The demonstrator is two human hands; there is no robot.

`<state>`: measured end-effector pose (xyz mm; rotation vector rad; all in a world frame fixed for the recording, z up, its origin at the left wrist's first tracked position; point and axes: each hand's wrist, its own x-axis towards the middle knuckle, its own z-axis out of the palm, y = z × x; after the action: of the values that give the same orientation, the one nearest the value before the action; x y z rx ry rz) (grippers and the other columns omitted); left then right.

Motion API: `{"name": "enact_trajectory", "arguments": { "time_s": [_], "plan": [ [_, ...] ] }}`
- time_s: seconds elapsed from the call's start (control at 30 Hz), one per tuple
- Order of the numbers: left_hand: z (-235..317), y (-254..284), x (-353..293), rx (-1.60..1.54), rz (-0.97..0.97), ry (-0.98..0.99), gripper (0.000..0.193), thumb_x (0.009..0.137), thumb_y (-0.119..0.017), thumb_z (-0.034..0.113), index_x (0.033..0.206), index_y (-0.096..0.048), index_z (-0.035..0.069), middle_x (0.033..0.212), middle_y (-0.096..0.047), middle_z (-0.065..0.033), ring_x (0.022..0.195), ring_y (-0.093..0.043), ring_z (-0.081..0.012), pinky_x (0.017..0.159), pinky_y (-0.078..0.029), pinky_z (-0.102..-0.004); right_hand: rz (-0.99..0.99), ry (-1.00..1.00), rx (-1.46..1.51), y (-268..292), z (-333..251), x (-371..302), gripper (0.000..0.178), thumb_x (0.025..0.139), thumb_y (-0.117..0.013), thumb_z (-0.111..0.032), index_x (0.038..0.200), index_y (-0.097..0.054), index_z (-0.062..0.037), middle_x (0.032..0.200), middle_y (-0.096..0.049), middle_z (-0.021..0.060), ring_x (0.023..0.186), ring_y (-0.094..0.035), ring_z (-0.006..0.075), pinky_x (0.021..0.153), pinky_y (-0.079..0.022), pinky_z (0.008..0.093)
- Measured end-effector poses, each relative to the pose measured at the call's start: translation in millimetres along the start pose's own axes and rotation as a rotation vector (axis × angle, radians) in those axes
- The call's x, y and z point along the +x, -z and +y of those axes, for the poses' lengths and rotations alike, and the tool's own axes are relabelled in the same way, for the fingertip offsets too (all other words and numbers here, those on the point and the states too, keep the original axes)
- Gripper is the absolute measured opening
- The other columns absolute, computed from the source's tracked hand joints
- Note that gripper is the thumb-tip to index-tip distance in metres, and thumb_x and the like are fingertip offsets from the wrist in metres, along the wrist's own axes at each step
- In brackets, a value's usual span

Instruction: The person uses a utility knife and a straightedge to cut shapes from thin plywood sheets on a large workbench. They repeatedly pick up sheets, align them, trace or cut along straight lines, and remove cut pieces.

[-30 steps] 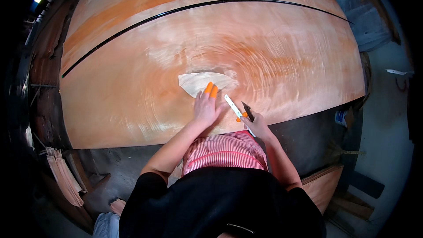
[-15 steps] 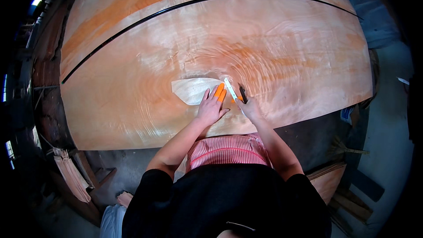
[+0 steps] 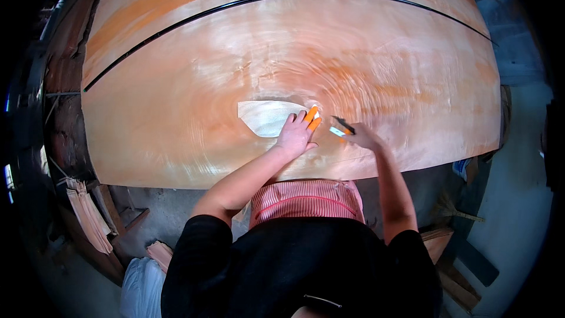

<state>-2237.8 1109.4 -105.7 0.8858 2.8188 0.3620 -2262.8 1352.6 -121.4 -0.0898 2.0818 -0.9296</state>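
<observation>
A large sheet of wood veneer (image 3: 194,70) with orange-brown grain lies before me. On it rests a pale, leaf-shaped patch (image 3: 268,119) at a darker spot. My left hand (image 3: 296,135) lies flat on the patch's right end, fingers stretched, two of them in orange finger covers. A bit of white strip (image 3: 318,113) shows at those fingertips. To the right, slightly blurred, my right hand (image 3: 366,136) is closed on a slim black utility knife (image 3: 342,122) and another white strip end (image 3: 337,131). Something orange shows by its fingers.
A long black rod (image 3: 235,5) curves across the far part of the sheet. Below the near edge are folded veneer strips (image 3: 88,215) at left, a white bag (image 3: 143,288), and a straw broom (image 3: 450,209) with boards (image 3: 459,285) at right.
My right hand has moved right, away from my left, with the knife and a strip end. The white strip now shows as two separate bits. My left hand has shifted slightly right in view.
</observation>
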Motion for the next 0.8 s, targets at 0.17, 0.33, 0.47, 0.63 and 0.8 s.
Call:
{"name": "enact_trajectory", "arguments": {
  "time_s": [0.17,0.33,0.47,0.63,0.8],
  "plan": [
    [-39,-15,-18,-0.234,0.239,-0.012,0.060,0.070,-0.059,0.040,0.119,-0.043,0.010,0.124,-0.040,-0.0111,0.113,-0.035,-0.0278,0.094,-0.028,-0.0404,0.104,-0.105,0.393,9,-17,-26,0.022,0.078,-0.059,-0.027,0.078,-0.061,-0.0054,0.058,-0.048,-0.0045,0.052,-0.042,0.0053,0.048,-0.032,0.0206],
    [-118,11,-78,0.031,0.128,0.333,0.056,0.074,-0.056,0.038,0.118,-0.043,0.005,0.121,-0.042,-0.0146,0.112,-0.037,-0.0276,0.099,-0.019,-0.0439,0.128,0.053,0.429,-39,-40,0,0.028,0.078,-0.059,-0.031,0.086,-0.061,-0.0041,0.062,-0.049,-0.0034,0.055,-0.044,0.0051,0.049,-0.034,0.0206],
    [-158,15,-102,0.054,0.395,0.694,0.061,0.071,-0.059,0.035,0.118,-0.041,0.000,0.119,-0.042,-0.0179,0.109,-0.039,-0.0315,0.098,-0.022,-0.0464,0.163,0.055,0.382,-72,-72,45,0.026,0.080,-0.057,-0.028,0.079,-0.059,-0.0026,0.059,-0.050,-0.0014,0.053,-0.044,0.0067,0.049,-0.036,0.0217],
    [-86,13,-83,-0.240,0.251,0.298,0.059,0.071,-0.061,0.032,0.117,-0.041,0.000,0.124,-0.038,-0.0179,0.112,-0.037,-0.0331,0.097,-0.027,-0.0419,0.256,0.108,0.395,-93,-106,87,0.024,0.079,-0.058,-0.027,0.078,-0.059,-0.0026,0.056,-0.051,0.0003,0.051,-0.046,0.0080,0.049,-0.037,0.0234],
    [-62,-11,-74,-0.254,0.322,0.316,0.058,0.071,-0.061,0.027,0.117,-0.040,-0.002,0.127,-0.034,-0.0151,0.115,-0.035,-0.0316,0.097,-0.030,-0.0394,0.248,-0.051,0.213,-95,-128,101,0.024,0.074,-0.060,-0.026,0.067,-0.062,-0.0033,0.053,-0.055,0.0020,0.047,-0.047,0.0092,0.047,-0.037,0.0262]
  ]
}}
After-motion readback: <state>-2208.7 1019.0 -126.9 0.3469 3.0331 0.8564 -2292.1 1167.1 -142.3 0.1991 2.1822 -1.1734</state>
